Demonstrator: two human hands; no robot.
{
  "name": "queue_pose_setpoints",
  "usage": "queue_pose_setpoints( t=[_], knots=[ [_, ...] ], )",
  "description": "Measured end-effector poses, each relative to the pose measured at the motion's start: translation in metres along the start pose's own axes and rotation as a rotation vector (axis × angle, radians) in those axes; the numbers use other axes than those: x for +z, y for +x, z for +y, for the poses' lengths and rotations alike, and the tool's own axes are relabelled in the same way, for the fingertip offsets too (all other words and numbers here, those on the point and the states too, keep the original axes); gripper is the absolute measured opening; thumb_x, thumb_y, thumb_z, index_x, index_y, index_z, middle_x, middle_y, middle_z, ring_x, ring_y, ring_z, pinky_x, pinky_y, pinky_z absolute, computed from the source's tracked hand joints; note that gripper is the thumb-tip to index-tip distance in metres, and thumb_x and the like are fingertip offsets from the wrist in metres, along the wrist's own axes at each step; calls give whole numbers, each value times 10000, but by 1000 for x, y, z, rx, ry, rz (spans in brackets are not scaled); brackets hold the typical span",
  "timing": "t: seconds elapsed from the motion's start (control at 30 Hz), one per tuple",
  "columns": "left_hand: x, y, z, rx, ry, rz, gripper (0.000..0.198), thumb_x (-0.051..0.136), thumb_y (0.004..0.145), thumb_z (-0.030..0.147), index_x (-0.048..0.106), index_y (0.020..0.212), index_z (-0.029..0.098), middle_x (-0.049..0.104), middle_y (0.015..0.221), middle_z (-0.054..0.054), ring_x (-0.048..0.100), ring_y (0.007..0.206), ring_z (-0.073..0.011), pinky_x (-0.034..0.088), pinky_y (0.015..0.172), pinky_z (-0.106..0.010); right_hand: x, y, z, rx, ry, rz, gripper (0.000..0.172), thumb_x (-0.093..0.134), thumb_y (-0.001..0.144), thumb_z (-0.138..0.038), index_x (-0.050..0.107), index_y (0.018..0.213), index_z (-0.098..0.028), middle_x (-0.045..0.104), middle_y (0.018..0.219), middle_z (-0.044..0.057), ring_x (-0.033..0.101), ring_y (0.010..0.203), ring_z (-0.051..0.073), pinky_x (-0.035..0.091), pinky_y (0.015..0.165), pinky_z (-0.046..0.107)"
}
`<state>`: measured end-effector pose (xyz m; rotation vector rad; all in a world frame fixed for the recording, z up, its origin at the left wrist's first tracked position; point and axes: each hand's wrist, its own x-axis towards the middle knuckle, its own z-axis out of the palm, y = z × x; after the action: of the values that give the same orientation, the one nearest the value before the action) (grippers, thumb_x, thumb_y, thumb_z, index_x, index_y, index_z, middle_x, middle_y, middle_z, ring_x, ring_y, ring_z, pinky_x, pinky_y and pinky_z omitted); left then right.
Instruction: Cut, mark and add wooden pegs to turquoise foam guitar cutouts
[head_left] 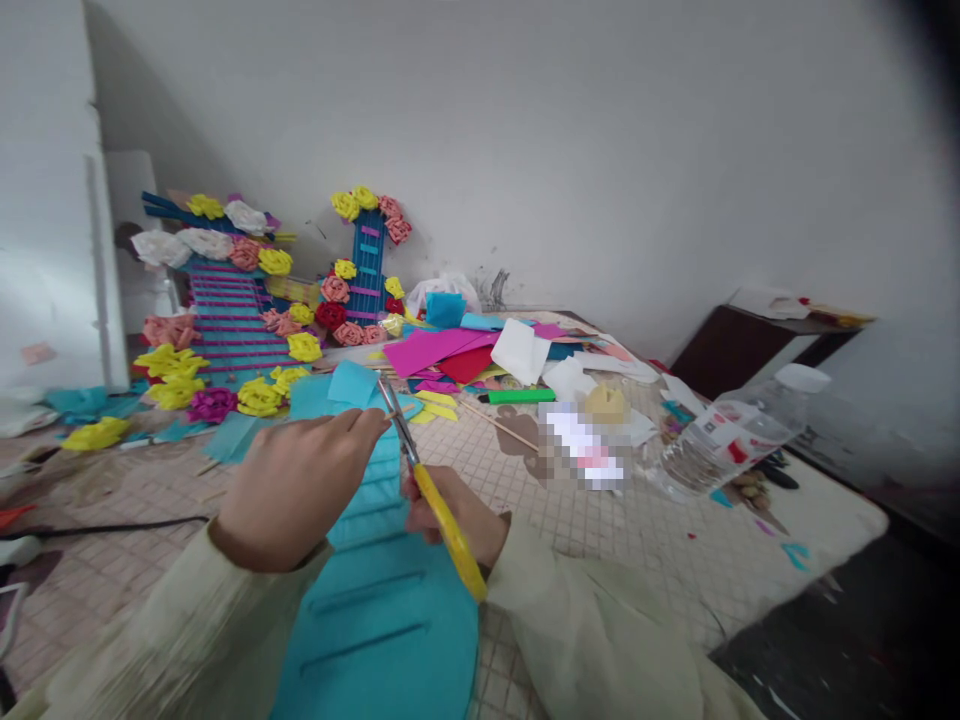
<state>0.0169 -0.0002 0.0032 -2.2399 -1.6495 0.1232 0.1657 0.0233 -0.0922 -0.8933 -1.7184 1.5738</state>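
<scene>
My right hand point(457, 510) is closed around yellow-handled pliers point(450, 530), their silver jaws pointing up and away from me. Just left of the jaws, my left hand point(307, 485) is closed, with a short end of thin wooden stick point(406, 409) showing at its fingertips beside the metal. Whether the jaws grip the stick is hard to tell. Beneath both hands lies a turquoise paper-covered guitar shape point(390, 640), with dark slots in its rounded body and strips across its neck. My left hand hides part of it.
Decorated panels with paper flowers point(240, 320) and a blue guitar-like piece point(367, 260) lean at the back. Coloured paper sheets point(435, 350), a green marker-like object point(521, 397) and a loose stick point(499, 425) lie beyond my hands. A clear bottle point(739, 440) stands right. A black cable point(112, 527) crosses left.
</scene>
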Motion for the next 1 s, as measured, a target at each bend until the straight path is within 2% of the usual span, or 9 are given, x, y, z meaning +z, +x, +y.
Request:
queue_pose_setpoints(
  t=[0.1,0.17,0.3,0.4,0.53,0.7,0.87,1.0],
  knots=[
    [6,0,1,-38,-45,131,340,236,896,291,546,1020,223,662,916,-56,632,780,-271,411,508,-335,-1,-1,-6,31,-1,15,252,576,620,-324,360,590,-197,345,473,-73,327,419,69,242,400,206],
    [10,0,2,-53,-87,174,339,245,898,309,553,1010,222,666,912,-53,635,770,-259,422,532,-332,-2,-1,-10,44,-23,27,265,593,625,-325,364,590,-197,348,483,-69,339,444,79,252,413,212],
    [11,1,3,-14,-108,119,329,269,876,198,546,1053,213,665,927,-60,638,769,-252,441,556,-330,-5,-1,-13,-43,-24,50,325,617,668,-367,345,602,-200,306,561,-56,307,538,96,263,480,224],
    [10,1,3,10,-111,121,336,288,856,156,543,1068,205,662,938,-73,638,782,-254,456,579,-337,-6,-1,-12,-84,-43,31,344,619,701,-394,347,617,-202,297,593,-49,301,571,106,257,505,234],
    [11,1,3,15,-96,141,340,297,845,145,558,1053,207,667,884,-74,637,735,-271,449,533,-346,-5,-1,-9,-45,-12,0,327,612,722,-399,362,639,-205,288,576,-55,298,538,103,236,498,242],
    [15,3,4,42,-71,167,365,323,818,110,544,1090,212,667,909,-69,637,727,-268,448,518,-341,-5,0,-8,15,40,-36,313,601,699,-386,360,603,-211,283,539,-53,315,508,107,243,479,250],
    [15,2,4,39,-43,149,358,310,823,110,555,1069,200,665,875,-79,634,713,-263,431,501,-330,-8,0,-2,-2,63,-92,216,574,649,-275,370,626,-210,327,557,-57,324,490,92,238,443,231],
    [10,0,2,45,-17,131,396,272,834,110,522,1128,200,658,901,-84,631,753,-272,442,525,-341,-6,1,5,21,85,-88,210,564,605,-210,356,632,-203,307,526,-76,301,456,67,241,424,208]
  ],
)
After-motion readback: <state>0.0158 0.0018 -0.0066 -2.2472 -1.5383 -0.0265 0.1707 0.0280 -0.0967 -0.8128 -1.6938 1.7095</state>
